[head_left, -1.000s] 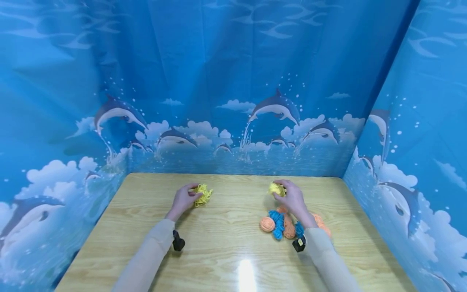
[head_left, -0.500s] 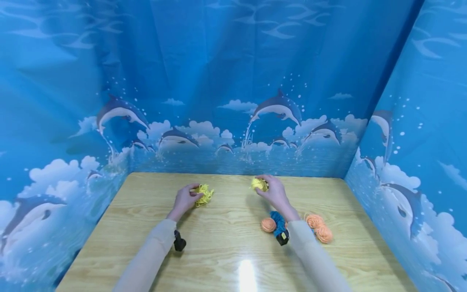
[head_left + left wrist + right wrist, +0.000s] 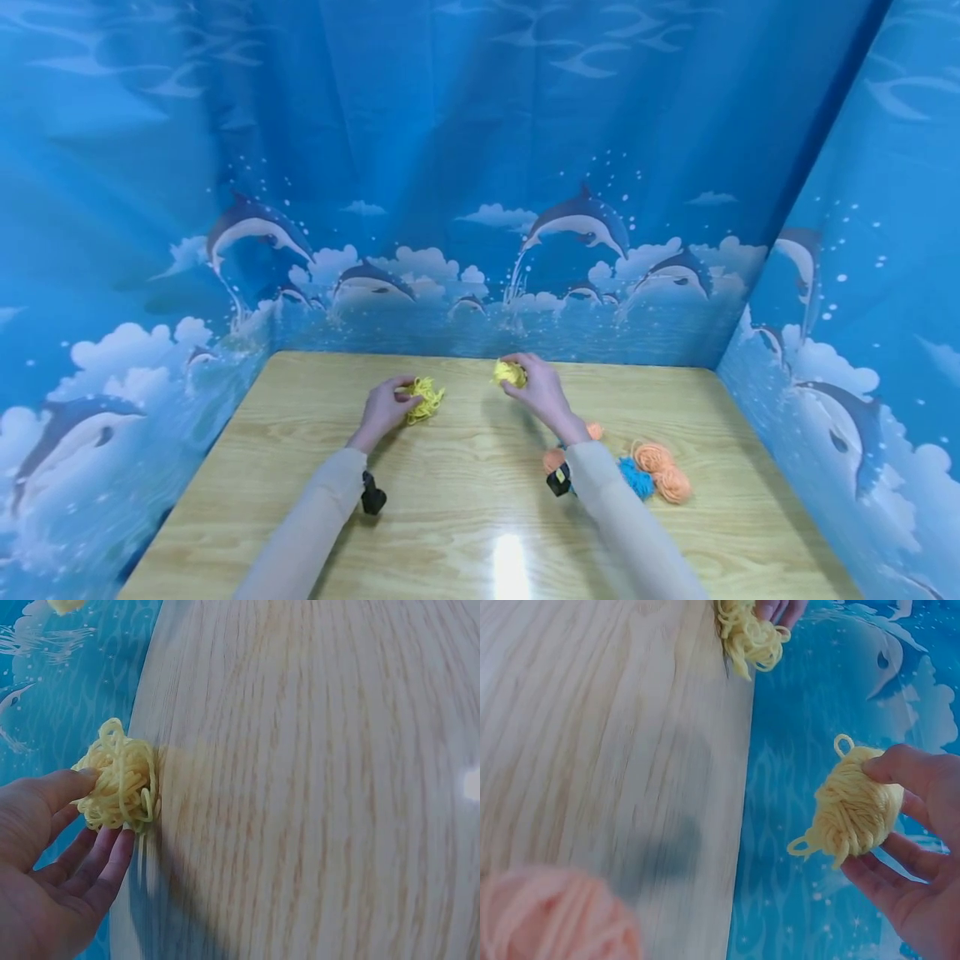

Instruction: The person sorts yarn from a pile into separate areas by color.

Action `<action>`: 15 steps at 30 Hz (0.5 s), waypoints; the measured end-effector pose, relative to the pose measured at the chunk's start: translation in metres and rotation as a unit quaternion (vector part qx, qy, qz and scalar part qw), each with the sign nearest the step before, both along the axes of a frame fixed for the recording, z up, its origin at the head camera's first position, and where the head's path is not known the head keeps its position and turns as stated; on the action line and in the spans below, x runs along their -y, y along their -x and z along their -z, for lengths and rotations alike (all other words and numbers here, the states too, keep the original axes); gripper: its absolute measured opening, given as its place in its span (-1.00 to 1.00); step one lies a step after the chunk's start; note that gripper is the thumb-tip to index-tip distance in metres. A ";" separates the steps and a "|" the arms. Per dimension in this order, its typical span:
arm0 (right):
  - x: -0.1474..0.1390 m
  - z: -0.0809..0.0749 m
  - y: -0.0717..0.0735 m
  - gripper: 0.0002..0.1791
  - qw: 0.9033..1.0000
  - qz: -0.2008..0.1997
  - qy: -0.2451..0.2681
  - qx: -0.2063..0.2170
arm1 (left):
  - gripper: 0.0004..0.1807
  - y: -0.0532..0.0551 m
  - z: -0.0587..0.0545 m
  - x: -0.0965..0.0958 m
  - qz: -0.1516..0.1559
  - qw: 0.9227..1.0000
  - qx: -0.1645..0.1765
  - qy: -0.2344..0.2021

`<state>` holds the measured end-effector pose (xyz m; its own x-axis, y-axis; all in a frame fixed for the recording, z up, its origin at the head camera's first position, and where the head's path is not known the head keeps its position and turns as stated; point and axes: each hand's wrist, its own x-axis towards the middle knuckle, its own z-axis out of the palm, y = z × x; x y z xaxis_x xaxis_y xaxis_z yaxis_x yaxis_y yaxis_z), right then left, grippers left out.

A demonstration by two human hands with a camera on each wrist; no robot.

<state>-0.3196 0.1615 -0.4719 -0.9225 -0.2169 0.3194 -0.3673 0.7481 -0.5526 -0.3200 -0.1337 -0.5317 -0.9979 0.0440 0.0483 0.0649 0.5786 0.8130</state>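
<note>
My left hand (image 3: pixel 385 409) holds a loose, tangled bundle of yellow yarn (image 3: pixel 118 780) between thumb and fingertips, low at the table's back left. Loops stick out from its top and side. My right hand (image 3: pixel 542 390) grips a tighter ball of yellow yarn (image 3: pixel 857 802) above the table's back part, its shadow falling on the wood below. Two small loops stand out from that ball in the right wrist view. The two yellow pieces are apart, the right one slightly farther back.
Orange yarn balls (image 3: pixel 672 484) and blue yarn (image 3: pixel 636 477) lie on the wooden table (image 3: pixel 465 500) at the right, partly hidden by my right sleeve. A blue curtain (image 3: pixel 450 167) with dolphins hangs along the table's back and sides.
My right hand has carried its yellow yarn ball leftward, away from above the orange and blue yarn. My left hand stays nearly in place with its yellow bundle.
</note>
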 end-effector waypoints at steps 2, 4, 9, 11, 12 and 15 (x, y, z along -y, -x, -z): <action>0.006 0.000 0.002 -0.56 1.000 -0.006 0.003 0.004 | -0.46 0.000 0.000 0.000 0.000 1.000 0.001 0.000; 0.011 0.001 0.003 -0.56 1.000 -0.012 0.003 0.008 | -0.46 0.001 0.000 -0.001 0.000 1.000 0.000 0.001; 0.025 0.003 0.009 -0.55 1.000 -0.029 -0.007 0.011 | -0.46 0.001 -0.001 -0.001 -0.005 1.000 -0.001 0.000; 0.030 0.005 0.011 -0.55 0.999 -0.036 -0.015 0.012 | -0.46 0.001 -0.001 -0.001 -0.005 1.000 -0.002 -0.001; 0.033 0.006 0.011 -0.55 0.999 -0.039 -0.017 0.012 | -0.46 0.001 -0.001 -0.001 -0.005 1.000 -0.003 -0.001; 0.040 0.011 0.013 -0.54 0.998 -0.053 -0.026 0.010 | -0.47 0.001 0.000 -0.001 -0.002 1.000 -0.005 -0.004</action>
<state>-0.3324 0.1212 -0.4831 -0.8996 -0.3294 0.2867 -0.4350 0.7339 -0.5217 -0.3205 -0.1329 -0.5321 -0.9975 0.0399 0.0586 0.0709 0.5727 0.8167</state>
